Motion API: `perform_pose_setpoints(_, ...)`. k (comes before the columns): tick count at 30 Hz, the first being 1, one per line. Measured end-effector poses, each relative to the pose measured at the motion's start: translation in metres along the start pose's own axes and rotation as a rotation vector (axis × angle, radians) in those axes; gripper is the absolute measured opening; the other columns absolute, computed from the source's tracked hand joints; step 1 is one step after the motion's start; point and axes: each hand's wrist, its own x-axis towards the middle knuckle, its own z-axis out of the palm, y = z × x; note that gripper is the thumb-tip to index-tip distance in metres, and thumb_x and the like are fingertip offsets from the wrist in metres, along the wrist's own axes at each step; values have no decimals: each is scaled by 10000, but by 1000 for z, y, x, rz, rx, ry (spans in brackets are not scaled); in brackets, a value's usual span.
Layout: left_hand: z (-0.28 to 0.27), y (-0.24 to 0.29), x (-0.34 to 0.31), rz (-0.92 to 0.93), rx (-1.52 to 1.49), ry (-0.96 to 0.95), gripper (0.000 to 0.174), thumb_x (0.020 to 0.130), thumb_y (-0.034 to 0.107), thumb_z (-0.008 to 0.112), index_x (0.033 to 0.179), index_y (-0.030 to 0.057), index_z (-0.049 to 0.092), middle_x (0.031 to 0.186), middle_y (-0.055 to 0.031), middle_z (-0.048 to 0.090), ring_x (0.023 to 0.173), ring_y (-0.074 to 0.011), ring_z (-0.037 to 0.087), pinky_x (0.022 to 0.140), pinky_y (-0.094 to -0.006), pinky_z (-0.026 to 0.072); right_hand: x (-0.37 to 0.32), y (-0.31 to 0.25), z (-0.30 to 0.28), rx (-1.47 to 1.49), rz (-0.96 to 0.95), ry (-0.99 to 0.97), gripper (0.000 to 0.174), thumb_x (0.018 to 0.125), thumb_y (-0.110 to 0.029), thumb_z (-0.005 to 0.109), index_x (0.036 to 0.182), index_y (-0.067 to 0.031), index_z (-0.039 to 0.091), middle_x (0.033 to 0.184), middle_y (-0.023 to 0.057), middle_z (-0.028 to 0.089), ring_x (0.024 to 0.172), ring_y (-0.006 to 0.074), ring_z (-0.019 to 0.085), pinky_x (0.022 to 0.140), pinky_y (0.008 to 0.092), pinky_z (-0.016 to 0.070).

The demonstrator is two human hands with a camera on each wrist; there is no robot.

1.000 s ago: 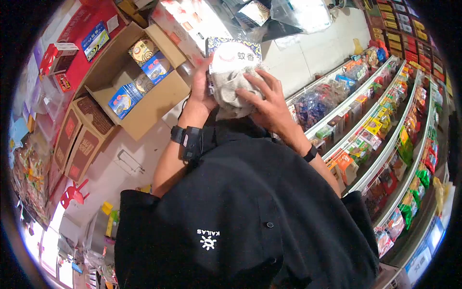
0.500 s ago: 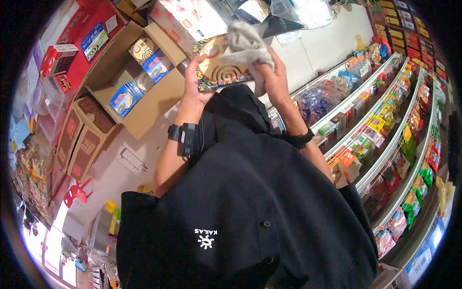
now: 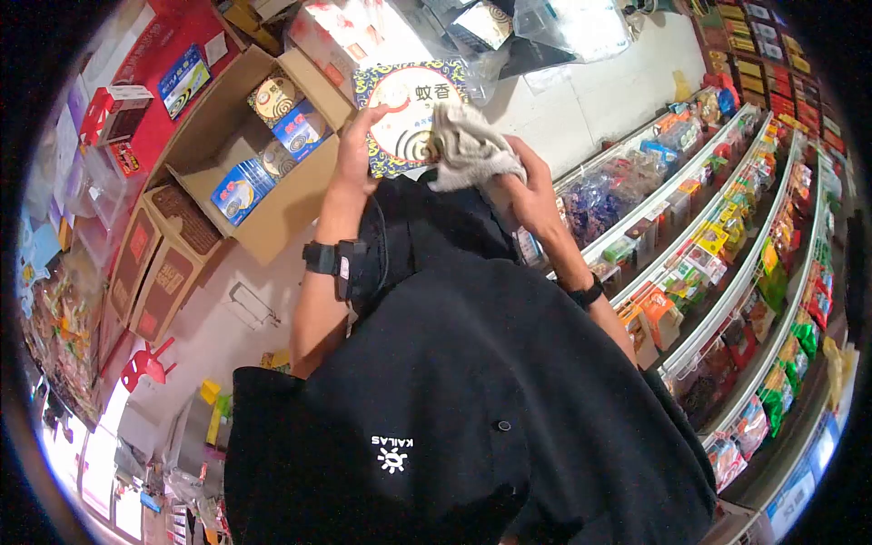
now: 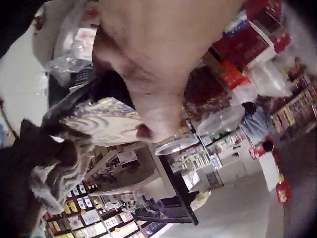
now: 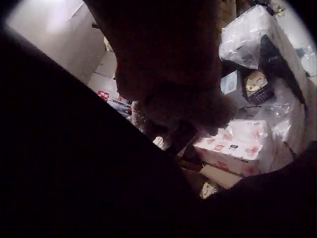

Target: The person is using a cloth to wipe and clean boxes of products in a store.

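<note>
A mosquito coil box point(image 3: 400, 113), pale with a dark patterned border and a printed spiral, is held face up in front of the chest. My left hand point(image 3: 357, 150) grips its left edge, and the left wrist view shows the thumb point(image 4: 161, 116) lying over the printed face point(image 4: 106, 126). A crumpled grey-white cloth point(image 3: 472, 150) is bunched in my right hand point(image 3: 530, 186), overlapping the box's lower right part in the head view. Most of the right fingers are hidden behind the cloth. The right wrist view is mostly dark.
An open carton point(image 3: 282, 213) on the left contains several coil boxes point(image 3: 243, 191). Beyond it stands a white and red package point(image 3: 350, 36), with plastic bags point(image 3: 572, 32) at the top. Shelf rows of packaged goods point(image 3: 718, 236) run down the right side.
The cloth first covers the box's lower part, lifts toward its upper right, then comes down to its lower right. The box has shifted left from its first position and its tilt has changed.
</note>
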Motion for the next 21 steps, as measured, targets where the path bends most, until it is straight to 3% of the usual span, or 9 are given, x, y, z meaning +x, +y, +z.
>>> perform_pose_setpoints(2,9,13,-11,113,454,-15,442,908,229,602,1244,-56,564,1144,-176,670,961,-267,687,863,-383,554,-3,0,-7,-2,27,71,448,829,-75,568,1262,42,565,1127,122,658,1048,180,602,897,309,485)
perform_pose_setpoints(3,4,11,-7,115,452,-17,442,908,229,602,1244,-56,564,1144,-176,670,961,-267,687,863,-383,554,1,2,-12,-25,23,160,450,834,-71,560,1268,46,561,1124,124,660,1033,177,610,874,304,497)
perform_pose_setpoints(5,3,10,-6,527,1204,-260,429,910,236,599,1241,-37,585,1084,-213,675,901,-327,687,821,-399,537,25,3,-20,142,6,251,473,837,-67,547,1296,49,542,1107,124,665,990,162,618,849,278,498)
perform_pose_setpoints(7,23,8,-20,533,1202,-270,431,895,230,593,1252,-11,590,1008,-233,673,831,-367,677,778,-421,524,45,-6,-17,306,-12,147,465,821,-65,549,1275,33,569,1103,105,666,983,165,613,856,286,491)
perform_pose_setpoints(9,36,8,-24,344,1384,-285,447,870,214,590,1256,-11,589,934,-237,679,830,-354,681,782,-405,518,53,7,2,38,-25,68,484,796,-136,570,1248,35,591,1173,187,667,1091,268,624,987,367,458)
perform_pose_setpoints(13,18,-4,-17,605,1203,-349,448,836,158,599,1255,2,586,896,-268,664,856,-376,680,779,-400,518,39,-37,7,-97,-300,26,514,779,-173,583,1256,17,595,1275,241,605,1240,322,550,1058,385,400)
perform_pose_setpoints(17,32,4,-32,481,1244,-308,572,874,169,594,1394,23,405,1002,-297,654,950,-495,626,816,-495,506,51,-23,-3,-91,22,-44,479,781,-151,530,1228,0,612,1142,219,670,1025,324,657,910,391,506)
perform_pose_setpoints(18,25,-2,-27,441,1304,-304,651,887,184,588,1447,23,295,1025,-313,646,998,-523,596,840,-518,492,51,-18,-5,-92,16,-40,479,781,-151,530,1228,0,612,1142,219,670,1025,324,657,910,391,506)
perform_pose_setpoints(21,8,-22,-19,402,1402,-229,637,897,196,576,1442,20,296,1041,-324,639,1031,-517,592,861,-499,493,48,-27,1,-33,-17,-92,472,782,-150,534,1221,5,611,1151,225,660,1077,337,632,947,392,485)
